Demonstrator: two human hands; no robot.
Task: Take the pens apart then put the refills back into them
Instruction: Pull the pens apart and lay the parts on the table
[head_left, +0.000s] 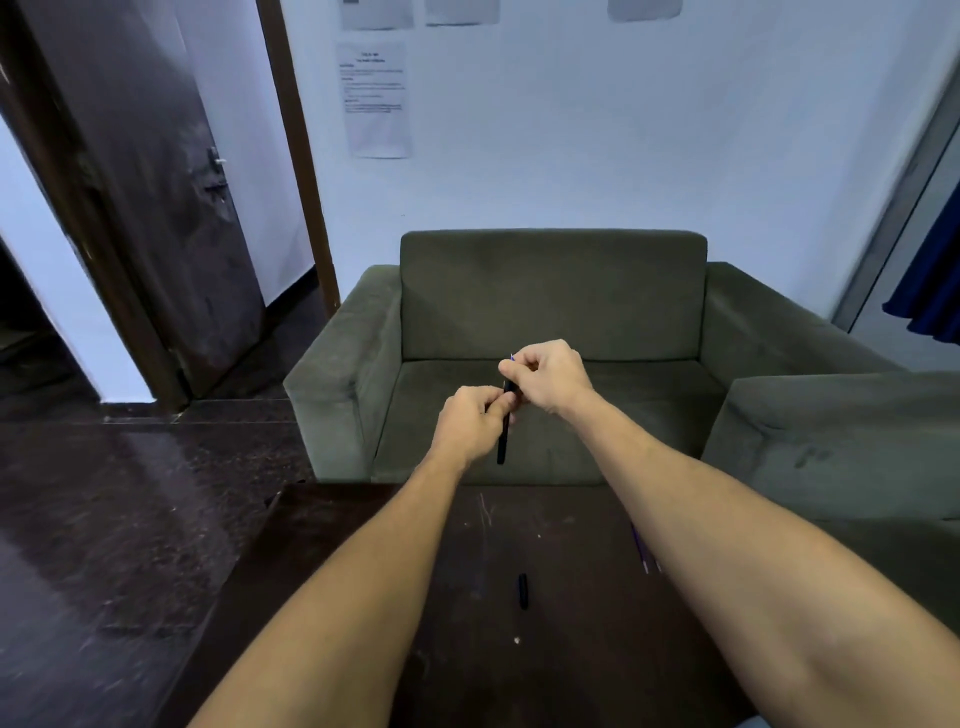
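While I watch through the head view, the biggest thing I see is the green sofa (550, 312) against the far wall, with the dark table (363, 571) in front of it, both forearms reaching out over the surface. Both hands are raised together past the far edge of the surface, in front of the sofa seat, touching each other. My left hand (470, 421) has its fingers curled round the black pen barrel (502, 441), which stands roughly upright. My right hand (548, 374) pinches the thin blue refill (512, 357) at the barrel's top end. A short black pen piece (522, 591) lies near the middle of the surface, and thin purple spare refills (640, 551) lie toward the right edge, partly hidden by the right forearm
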